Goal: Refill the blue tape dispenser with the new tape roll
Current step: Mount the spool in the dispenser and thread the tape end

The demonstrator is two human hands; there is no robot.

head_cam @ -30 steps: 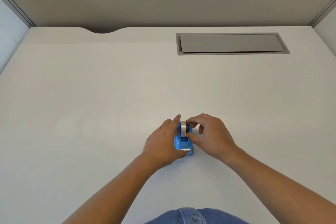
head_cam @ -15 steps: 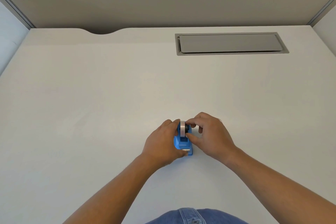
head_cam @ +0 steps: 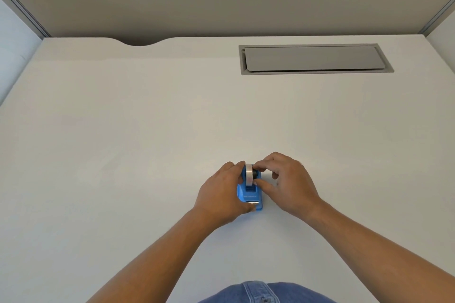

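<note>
On a matte white desk, hands grip a blue dispenser (glossy plastic).

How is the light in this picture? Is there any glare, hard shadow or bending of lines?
Head view: soft, even light; no glare on the desk; only faint shadows beside the hands, left and right. The wide lens splays the side walls outward. The dispenser and tape roll are small but fairly sharp.
</note>
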